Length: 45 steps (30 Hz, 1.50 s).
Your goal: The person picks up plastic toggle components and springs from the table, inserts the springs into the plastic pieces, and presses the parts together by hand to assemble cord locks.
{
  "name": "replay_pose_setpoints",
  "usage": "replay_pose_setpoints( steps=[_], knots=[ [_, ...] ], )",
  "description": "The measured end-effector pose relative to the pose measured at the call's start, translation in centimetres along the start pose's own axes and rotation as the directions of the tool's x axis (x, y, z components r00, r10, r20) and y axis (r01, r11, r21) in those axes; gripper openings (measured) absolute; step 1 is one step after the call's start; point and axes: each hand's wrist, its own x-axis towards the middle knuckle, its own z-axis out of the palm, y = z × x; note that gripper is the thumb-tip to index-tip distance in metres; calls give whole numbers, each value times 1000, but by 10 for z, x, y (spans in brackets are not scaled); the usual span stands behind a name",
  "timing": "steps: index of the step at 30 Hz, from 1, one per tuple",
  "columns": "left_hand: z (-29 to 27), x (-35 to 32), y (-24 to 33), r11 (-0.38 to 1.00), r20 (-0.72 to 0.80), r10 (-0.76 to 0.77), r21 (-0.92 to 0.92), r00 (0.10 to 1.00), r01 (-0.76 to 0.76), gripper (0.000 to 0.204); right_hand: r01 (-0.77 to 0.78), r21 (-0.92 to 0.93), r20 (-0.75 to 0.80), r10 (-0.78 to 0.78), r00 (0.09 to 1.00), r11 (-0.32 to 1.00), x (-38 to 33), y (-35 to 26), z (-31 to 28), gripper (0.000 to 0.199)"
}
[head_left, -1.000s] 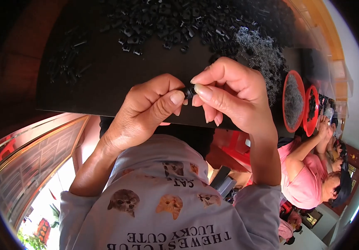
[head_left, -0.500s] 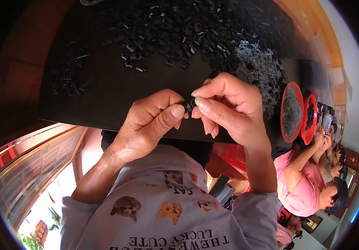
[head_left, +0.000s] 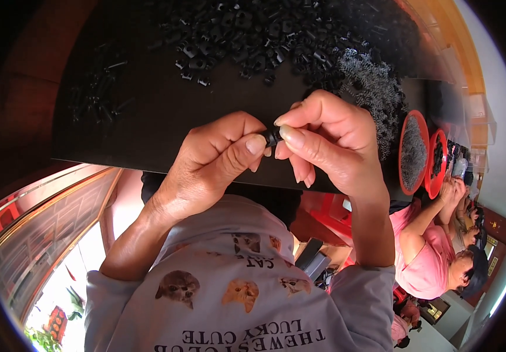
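Observation:
A small black plastic part (head_left: 272, 136) is pinched between my two hands, above the near edge of the dark table (head_left: 147, 132). My left hand (head_left: 215, 161) grips its left end between thumb and forefinger. Thumb and forefinger of my right hand (head_left: 335, 141) close on its right end, while the other right fingers curl loosely below. The fingertips cover most of the part, so its full shape is hidden. Beyond my hands lies a wide heap of small black plastic pieces (head_left: 253, 44). A pile of small metal springs (head_left: 373, 88) spreads at its right side.
On the right stand a red bowl (head_left: 424, 132) of springs (head_left: 411, 152) and a second red bowl (head_left: 441, 186) with dark pieces. Thin black pins (head_left: 103, 97) lie scattered at the far left. A co-worker in pink (head_left: 423, 252) sits to the right, hands raised at the table.
The view has shifted slightly, and both hands appear a little higher and further right. They still hold the small black part between them.

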Motion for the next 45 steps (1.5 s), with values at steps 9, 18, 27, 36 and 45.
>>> replay_pose_setpoints(
  steps=[9,18,27,36,45],
  knots=[
    [2,-3,1,1000,-33,-13,-21,999,12,33,11,-168,-10,-13,1000,986,-1,-1,8,2],
    [4,-1,2,998,-74,-18,57,997,22,34,94,-266,9,-95,995,959,1,-2,7,4],
    [6,0,1,999,-79,-13,30,997,16,30,55,-348,66,-34,997,936,3,-3,3,7],
    [4,-2,0,995,-74,-68,-76,995,63,28,51,-210,-11,-54,998,976,5,2,6,7],
    [7,2,-5,996,-202,9,-90,979,-28,21,438,-826,172,-580,796,356,6,22,7,44]
  ],
)
